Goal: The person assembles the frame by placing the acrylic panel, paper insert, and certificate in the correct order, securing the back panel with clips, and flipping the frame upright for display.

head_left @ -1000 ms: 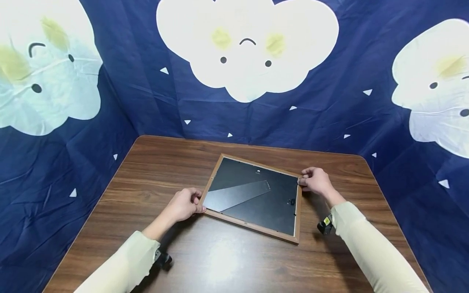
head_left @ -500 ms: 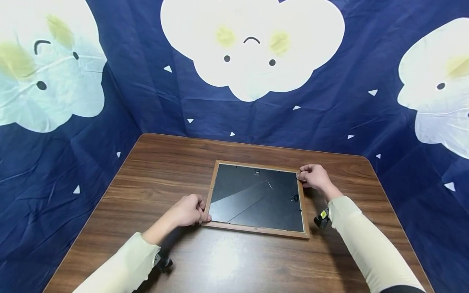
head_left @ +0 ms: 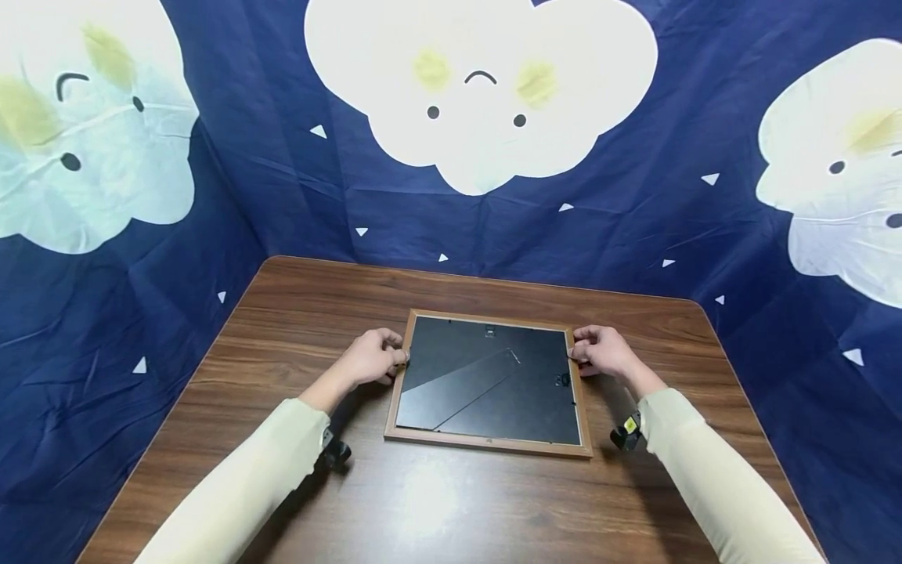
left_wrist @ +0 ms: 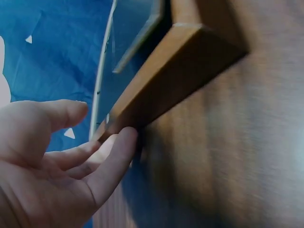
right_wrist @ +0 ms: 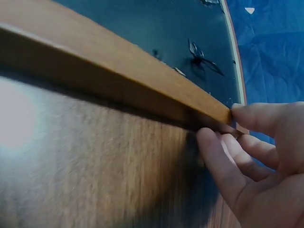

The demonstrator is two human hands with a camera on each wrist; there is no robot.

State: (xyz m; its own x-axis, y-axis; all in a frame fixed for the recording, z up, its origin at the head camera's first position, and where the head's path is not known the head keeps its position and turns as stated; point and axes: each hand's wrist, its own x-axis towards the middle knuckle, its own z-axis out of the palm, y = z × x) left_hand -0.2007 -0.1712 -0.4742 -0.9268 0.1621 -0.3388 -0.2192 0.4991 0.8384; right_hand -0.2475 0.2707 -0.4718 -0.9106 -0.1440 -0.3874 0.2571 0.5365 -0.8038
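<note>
A wooden picture frame [head_left: 486,444] lies face down on the table, its black backing [head_left: 535,376] upward. A black stand flap [head_left: 451,395] lies slanted across the backing. My left hand [head_left: 369,356] is at the frame's left side; in the left wrist view its fingertips [left_wrist: 126,137] meet the outer edge, while the thumb hovers apart from the wood. At the right side, my right hand [head_left: 606,352] pinches the rim near the far corner, thumb on top and fingers against the outer side. A small black hanger [right_wrist: 199,61] shows on the backing in the right wrist view.
The brown wood-grain table [head_left: 437,517] has a bright glare spot in front of the frame. Dark blue cloth [head_left: 395,211] with white clouds hangs behind and along both sides. Each wrist carries a small black camera [head_left: 337,452].
The frame has turned until its long edges lie nearly level with the table's back edge. My left hand has slid from the near left corner up the left side. The right hand stays near its corner.
</note>
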